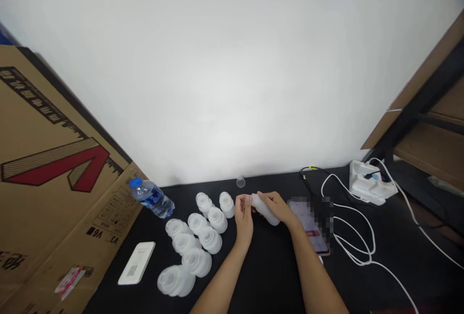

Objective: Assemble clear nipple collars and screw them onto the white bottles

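A white, translucent plastic bottle (267,212) lies tilted between my hands above the black table, its neck toward the left. My right hand (274,204) is wrapped over its body from the right. At the neck end, the fingers of my left hand (244,211) are closed, covering the bottle's top; any small part there is hidden. Left of my left hand stand several similar white bottles with clear domed caps, the nearest being this capped bottle (226,205). Behind my left hand, by the wall, sits a small clear cap (240,182).
A blue-capped water bottle (152,199) leans at the left beside a large cardboard box (54,169). A white flat device (137,263) lies in front of it. On the right are a phone (308,224), looping white cables (371,241) and a white power strip (371,183).
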The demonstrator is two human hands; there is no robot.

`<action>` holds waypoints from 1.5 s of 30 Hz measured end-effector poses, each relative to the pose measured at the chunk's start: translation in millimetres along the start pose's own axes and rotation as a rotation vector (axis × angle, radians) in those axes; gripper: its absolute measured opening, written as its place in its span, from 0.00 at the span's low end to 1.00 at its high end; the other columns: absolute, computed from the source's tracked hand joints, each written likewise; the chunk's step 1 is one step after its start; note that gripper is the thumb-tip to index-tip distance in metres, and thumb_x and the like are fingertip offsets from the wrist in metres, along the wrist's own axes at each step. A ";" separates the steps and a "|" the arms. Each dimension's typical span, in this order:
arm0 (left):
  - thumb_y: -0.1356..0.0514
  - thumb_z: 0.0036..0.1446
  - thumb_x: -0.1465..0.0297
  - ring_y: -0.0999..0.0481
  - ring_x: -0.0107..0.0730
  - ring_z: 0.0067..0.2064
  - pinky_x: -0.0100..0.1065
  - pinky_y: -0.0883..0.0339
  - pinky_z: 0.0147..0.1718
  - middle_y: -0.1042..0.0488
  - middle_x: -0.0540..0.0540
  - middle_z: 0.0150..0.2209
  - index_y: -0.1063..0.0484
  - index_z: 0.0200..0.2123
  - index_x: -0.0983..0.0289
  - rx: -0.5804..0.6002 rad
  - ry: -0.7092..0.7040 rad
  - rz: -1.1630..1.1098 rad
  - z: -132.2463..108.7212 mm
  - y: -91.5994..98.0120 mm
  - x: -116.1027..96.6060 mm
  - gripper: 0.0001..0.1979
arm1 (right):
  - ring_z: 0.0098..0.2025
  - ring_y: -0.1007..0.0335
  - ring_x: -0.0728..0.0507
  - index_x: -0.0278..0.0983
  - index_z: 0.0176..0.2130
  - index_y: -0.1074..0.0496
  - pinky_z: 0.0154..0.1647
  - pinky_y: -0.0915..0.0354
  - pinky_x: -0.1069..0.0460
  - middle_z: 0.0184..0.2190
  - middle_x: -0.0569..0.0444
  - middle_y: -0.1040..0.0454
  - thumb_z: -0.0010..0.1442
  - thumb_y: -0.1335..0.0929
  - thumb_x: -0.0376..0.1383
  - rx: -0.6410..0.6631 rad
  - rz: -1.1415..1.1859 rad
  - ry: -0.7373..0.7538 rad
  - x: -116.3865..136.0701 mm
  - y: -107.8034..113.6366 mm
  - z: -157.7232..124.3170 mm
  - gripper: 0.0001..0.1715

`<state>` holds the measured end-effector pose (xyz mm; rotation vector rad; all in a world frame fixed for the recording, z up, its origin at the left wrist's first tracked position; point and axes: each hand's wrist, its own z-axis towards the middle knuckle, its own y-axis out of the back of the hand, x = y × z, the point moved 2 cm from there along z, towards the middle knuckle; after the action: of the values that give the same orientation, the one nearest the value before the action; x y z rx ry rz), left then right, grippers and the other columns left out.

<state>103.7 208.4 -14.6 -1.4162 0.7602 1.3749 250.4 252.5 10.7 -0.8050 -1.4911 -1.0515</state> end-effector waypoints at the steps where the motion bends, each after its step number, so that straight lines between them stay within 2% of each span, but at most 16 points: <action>1: 0.40 0.68 0.42 0.27 0.34 0.34 0.33 0.28 0.33 0.27 0.52 0.35 0.28 0.41 0.59 -0.003 -0.003 0.017 0.1 0.4 0.2 0.25 | 0.23 0.27 0.41 0.37 0.26 0.21 0.26 0.36 0.51 0.21 0.52 0.21 0.71 0.38 0.64 -0.015 -0.017 -0.002 0.2 -1.7 -0.1 0.42; 5: 0.36 0.66 0.44 0.25 0.35 0.36 0.34 0.28 0.35 0.25 0.52 0.36 0.28 0.40 0.59 0.007 -0.001 0.003 0.3 0.6 0.6 0.24 | 0.24 0.26 0.40 0.38 0.24 0.23 0.29 0.36 0.50 0.21 0.53 0.21 0.75 0.41 0.60 -0.102 -0.169 0.116 4.2 -5.1 1.0 0.41; 8: 0.32 0.63 0.45 0.24 0.36 0.37 0.34 0.28 0.36 0.24 0.53 0.36 0.27 0.40 0.59 0.016 -0.006 0.009 0.7 0.3 0.2 0.23 | 0.30 0.23 0.40 0.39 0.27 0.22 0.35 0.34 0.50 0.27 0.53 0.18 0.78 0.43 0.54 -0.161 -0.353 0.230 6.9 -5.7 1.1 0.38; 13: 0.29 0.60 0.48 0.25 0.34 0.35 0.35 0.28 0.39 0.26 0.50 0.33 0.30 0.35 0.59 -0.014 -0.037 0.017 2.9 2.1 0.4 0.22 | 0.38 0.19 0.38 0.38 0.38 0.21 0.47 0.31 0.47 0.36 0.48 0.15 0.78 0.42 0.48 -0.178 -0.473 0.247 3.0 -11.6 0.7 0.28; 16: 0.29 0.61 0.48 0.22 0.36 0.38 0.36 0.27 0.42 0.23 0.51 0.34 0.27 0.37 0.59 -0.021 -0.024 -0.003 3.8 3.6 2.0 0.22 | 0.42 0.18 0.37 0.38 0.42 0.21 0.51 0.31 0.45 0.40 0.45 0.14 0.78 0.43 0.46 -0.206 -0.462 0.237 2.1 -15.0 2.3 0.27; 18: 0.31 0.63 0.47 0.19 0.40 0.44 0.38 0.26 0.46 0.19 0.56 0.41 0.24 0.44 0.60 0.012 -0.002 -0.024 3.4 3.4 3.4 0.22 | 0.42 0.17 0.36 0.38 0.41 0.20 0.48 0.29 0.45 0.41 0.44 0.14 0.78 0.43 0.48 -0.232 -0.406 0.214 3.1 -15.2 3.5 0.29; 21: 0.38 0.68 0.46 0.19 0.44 0.50 0.41 0.25 0.49 0.18 0.60 0.51 0.24 0.57 0.59 0.094 0.027 -0.066 1.2 1.4 5.5 0.26 | 0.32 0.18 0.38 0.38 0.44 0.18 0.33 0.27 0.48 0.35 0.48 0.14 0.76 0.42 0.53 -0.192 -0.151 0.085 2.7 -15.2 4.5 0.31; 23: 0.41 0.70 0.45 0.19 0.44 0.46 0.41 0.24 0.45 0.18 0.60 0.50 0.25 0.59 0.58 0.110 0.034 -0.079 -0.1 0.7 6.4 0.27 | 0.24 0.21 0.40 0.39 0.48 0.19 0.23 0.30 0.49 0.30 0.52 0.16 0.73 0.39 0.56 -0.122 0.062 -0.024 1.2 -16.8 4.0 0.31; 25: 0.43 0.70 0.44 0.21 0.42 0.41 0.40 0.24 0.40 0.18 0.59 0.45 0.23 0.56 0.59 0.103 0.028 -0.083 -0.4 0.4 6.2 0.27 | 0.20 0.23 0.41 0.39 0.50 0.20 0.19 0.31 0.50 0.27 0.54 0.18 0.71 0.37 0.58 -0.087 0.184 -0.079 0.2 -18.9 3.1 0.31; 29: 0.40 0.69 0.44 0.24 0.36 0.36 0.35 0.26 0.34 0.21 0.57 0.42 0.23 0.52 0.60 0.123 0.067 -0.152 0.2 -0.9 2.7 0.26 | 0.19 0.23 0.41 0.39 0.49 0.21 0.17 0.32 0.51 0.26 0.54 0.19 0.69 0.34 0.59 -0.091 0.265 -0.100 -2.0 -22.3 3.2 0.29; 32: 0.36 0.67 0.47 0.29 0.31 0.30 0.32 0.28 0.29 0.22 0.54 0.40 0.25 0.59 0.60 0.141 0.150 -0.250 -0.2 -2.8 -1.0 0.27 | 0.19 0.24 0.41 0.38 0.50 0.23 0.17 0.31 0.51 0.25 0.54 0.19 0.70 0.34 0.57 -0.074 0.303 -0.136 -5.2 -24.4 5.0 0.28; 34: 0.37 0.67 0.47 0.29 0.30 0.30 0.32 0.29 0.28 0.20 0.56 0.44 0.27 0.64 0.59 0.151 0.173 -0.319 -0.8 -4.1 -3.0 0.31 | 0.19 0.24 0.41 0.39 0.51 0.23 0.17 0.30 0.51 0.25 0.54 0.19 0.70 0.34 0.56 -0.064 0.318 -0.166 -7.5 -25.2 6.3 0.26; 36: 0.37 0.67 0.45 0.29 0.30 0.31 0.31 0.30 0.27 0.20 0.57 0.47 0.28 0.64 0.59 0.161 0.183 -0.352 -1.4 -5.2 -3.4 0.32 | 0.19 0.23 0.41 0.39 0.52 0.24 0.17 0.29 0.50 0.25 0.55 0.19 0.70 0.34 0.54 -0.070 0.323 -0.181 -9.1 -25.7 7.4 0.25; 41: 0.33 0.64 0.46 0.31 0.28 0.28 0.30 0.32 0.27 0.24 0.51 0.37 0.28 0.60 0.58 0.080 0.191 -0.301 -1.3 -4.5 -1.1 0.30 | 0.19 0.24 0.41 0.39 0.50 0.24 0.18 0.29 0.50 0.26 0.54 0.19 0.70 0.34 0.55 -0.080 0.315 -0.175 -9.7 -27.4 7.7 0.24; 45: 0.36 0.64 0.43 0.26 0.31 0.31 0.30 0.32 0.25 0.20 0.58 0.48 0.30 0.64 0.59 0.096 0.218 -0.369 0.3 -5.1 0.9 0.34 | 0.20 0.24 0.42 0.40 0.49 0.24 0.18 0.28 0.50 0.29 0.53 0.18 0.70 0.34 0.55 -0.070 0.333 -0.178 -11.1 -28.6 7.7 0.24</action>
<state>108.5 210.5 -14.3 -1.5553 0.6523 0.9008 223.6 249.5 -5.7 -1.1768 -1.4099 -0.8012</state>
